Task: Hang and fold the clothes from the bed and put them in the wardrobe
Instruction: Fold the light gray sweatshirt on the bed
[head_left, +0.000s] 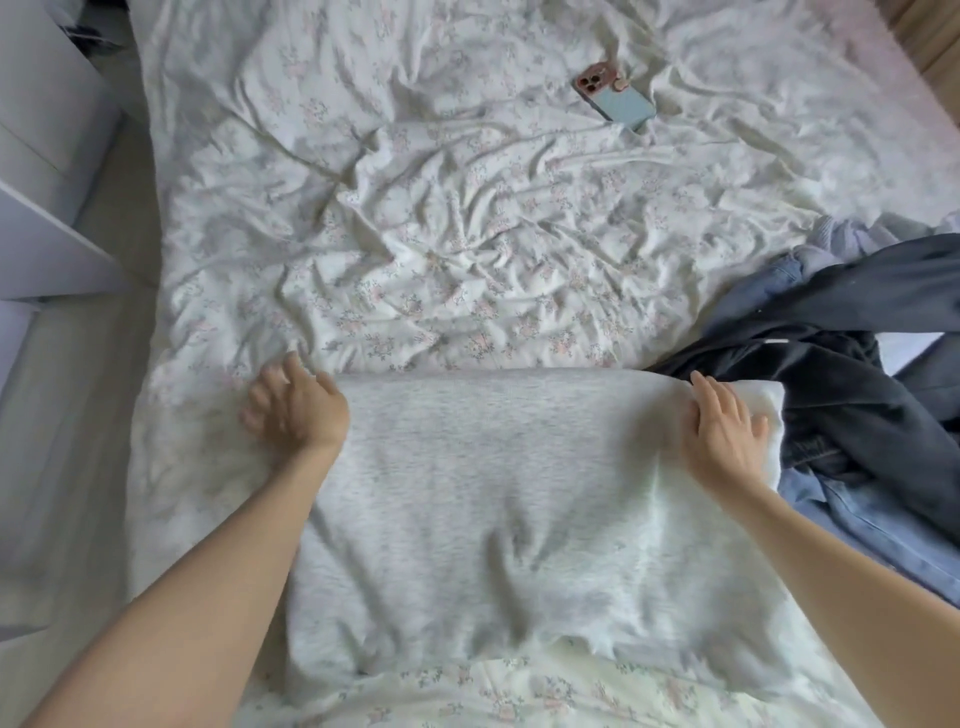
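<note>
- grey garment (498, 509) lies flat on the bed (415, 234) right before me.
- my left hand (298, 410) loose at its left edge; right hand (724, 428) flat, fingers spread, on its right corner.
- dark clothes pile (831, 374) just beside; phone (615, 96) well beyond.

Head camera, one wide view, looking forward and down

I see from above the near edge of the bed (467, 234), close over both forearms; the wide lens bows the edges, taking in floor at left and clothes at right.
</note>
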